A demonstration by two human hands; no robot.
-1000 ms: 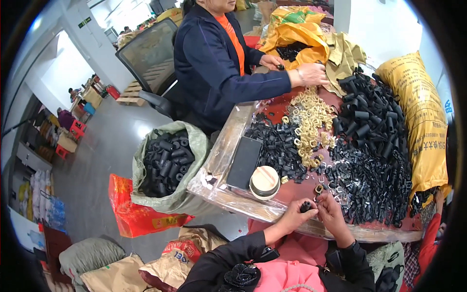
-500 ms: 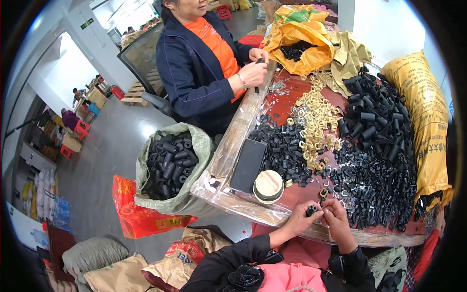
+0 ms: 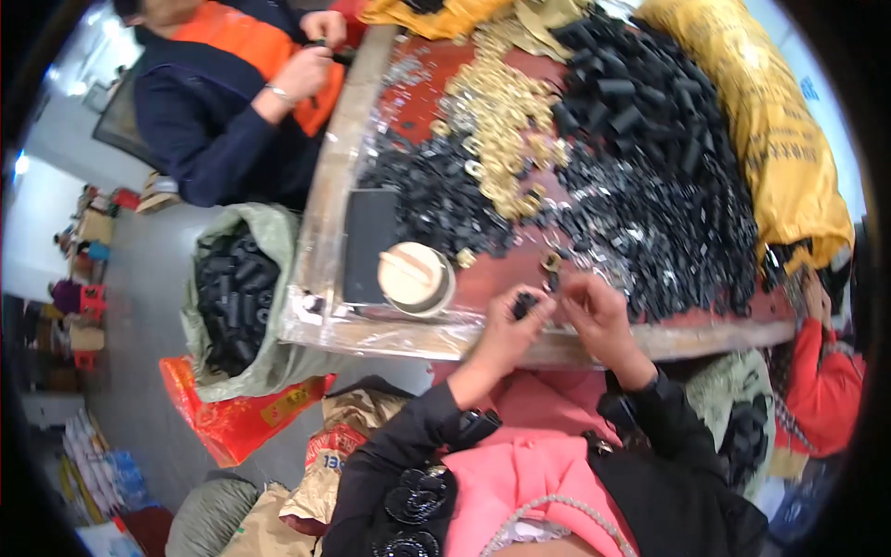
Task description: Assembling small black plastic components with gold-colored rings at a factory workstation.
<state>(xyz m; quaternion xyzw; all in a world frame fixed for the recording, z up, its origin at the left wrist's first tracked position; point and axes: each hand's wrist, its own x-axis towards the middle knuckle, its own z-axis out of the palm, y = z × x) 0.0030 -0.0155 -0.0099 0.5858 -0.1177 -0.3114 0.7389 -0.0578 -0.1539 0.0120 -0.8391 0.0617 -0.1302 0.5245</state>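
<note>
Together both hands (image 3: 557, 320) pinch a small black cylinder (image 3: 525, 304).

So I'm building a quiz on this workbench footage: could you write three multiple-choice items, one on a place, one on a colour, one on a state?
1. Where is the round cream-coloured tape roll?
A. left of the hands
B. on the floor
C. in the sack

2. What colour is the heap of small metal rings?
A. blue
B. brass-gold
C. white

3. What is the left hand doing?
A. lying flat
B. hanging below the table
C. pinching a small black part

Key: A, it sits on the table left of both hands; B, the rings gleam gold; C, fingertips close on the part.
</note>
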